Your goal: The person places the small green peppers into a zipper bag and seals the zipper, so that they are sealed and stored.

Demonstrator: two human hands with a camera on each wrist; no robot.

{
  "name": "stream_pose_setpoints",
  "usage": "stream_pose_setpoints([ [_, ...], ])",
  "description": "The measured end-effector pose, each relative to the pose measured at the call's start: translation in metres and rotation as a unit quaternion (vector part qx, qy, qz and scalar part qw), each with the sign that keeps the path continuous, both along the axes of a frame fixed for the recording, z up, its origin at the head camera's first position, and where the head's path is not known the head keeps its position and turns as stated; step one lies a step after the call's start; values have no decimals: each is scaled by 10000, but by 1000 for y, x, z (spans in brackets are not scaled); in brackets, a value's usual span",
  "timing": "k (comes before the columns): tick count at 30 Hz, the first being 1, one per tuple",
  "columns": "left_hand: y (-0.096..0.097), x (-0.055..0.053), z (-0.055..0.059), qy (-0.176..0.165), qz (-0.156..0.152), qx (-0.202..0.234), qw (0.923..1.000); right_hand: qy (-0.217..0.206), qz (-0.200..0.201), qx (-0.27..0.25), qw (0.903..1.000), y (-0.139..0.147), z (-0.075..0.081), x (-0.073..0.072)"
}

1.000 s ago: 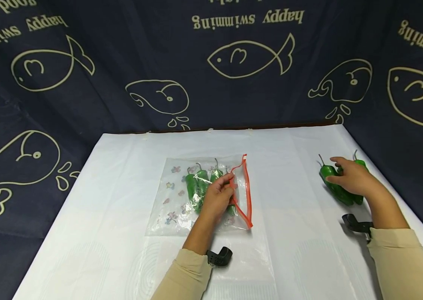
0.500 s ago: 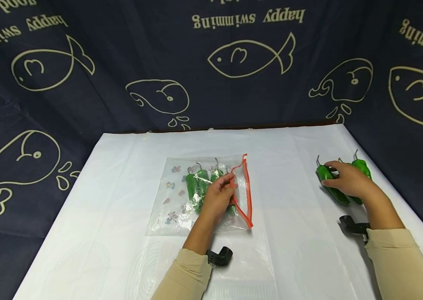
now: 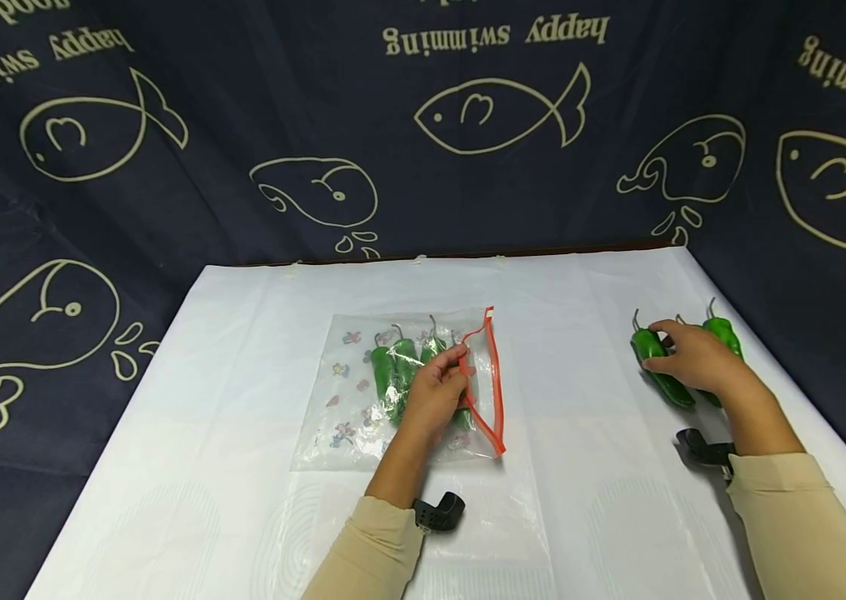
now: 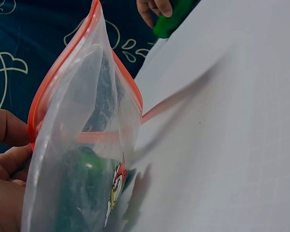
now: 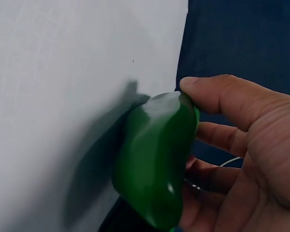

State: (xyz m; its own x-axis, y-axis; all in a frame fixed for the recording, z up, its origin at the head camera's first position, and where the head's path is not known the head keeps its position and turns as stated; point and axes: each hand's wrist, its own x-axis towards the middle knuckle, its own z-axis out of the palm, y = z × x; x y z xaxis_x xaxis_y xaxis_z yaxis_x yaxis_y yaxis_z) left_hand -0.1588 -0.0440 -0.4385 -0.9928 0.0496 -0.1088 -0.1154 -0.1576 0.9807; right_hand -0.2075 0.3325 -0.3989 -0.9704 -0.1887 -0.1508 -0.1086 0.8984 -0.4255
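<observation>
A clear zip bag [image 3: 325, 425] with a red zip edge and small printed figures lies mid-table, holding several green chili peppers [image 3: 385, 375]. My left hand [image 3: 430, 400] pinches the bag's upper layer at its right-hand mouth. The mouth gapes in the left wrist view, where part of a pepper [image 4: 89, 159] shows blurred through the plastic. At the table's right side my right hand [image 3: 700, 358] grips a green chili pepper [image 3: 666, 383] between thumb and fingers. The right wrist view shows this pepper [image 5: 152, 164] with its shadow on the table beside it.
Right of the gripped pepper lies another green pepper [image 3: 724, 335]; a further one is mostly hidden under the right hand. The white table [image 3: 565, 333] meets a dark blue printed curtain [image 3: 498, 208] at the back and sides.
My right hand has shifted slightly left, its thumb and fingers closing on the leftmost pepper, which moved a little left, away from the others. The left hand and bag have stayed still.
</observation>
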Motion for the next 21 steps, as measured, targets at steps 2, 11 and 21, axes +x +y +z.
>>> stream_pose_setpoints([
  [2,0,0,1,-3,-7,10,10000,-12,-7,39,10000,0,0,0],
  [11,1,1,1,-51,37,29,10000,-159,-67,13,9999,1,5,2],
  [21,0,1,1,-1,1,78,10000,49,105,-287,9995,-2,12,2],
])
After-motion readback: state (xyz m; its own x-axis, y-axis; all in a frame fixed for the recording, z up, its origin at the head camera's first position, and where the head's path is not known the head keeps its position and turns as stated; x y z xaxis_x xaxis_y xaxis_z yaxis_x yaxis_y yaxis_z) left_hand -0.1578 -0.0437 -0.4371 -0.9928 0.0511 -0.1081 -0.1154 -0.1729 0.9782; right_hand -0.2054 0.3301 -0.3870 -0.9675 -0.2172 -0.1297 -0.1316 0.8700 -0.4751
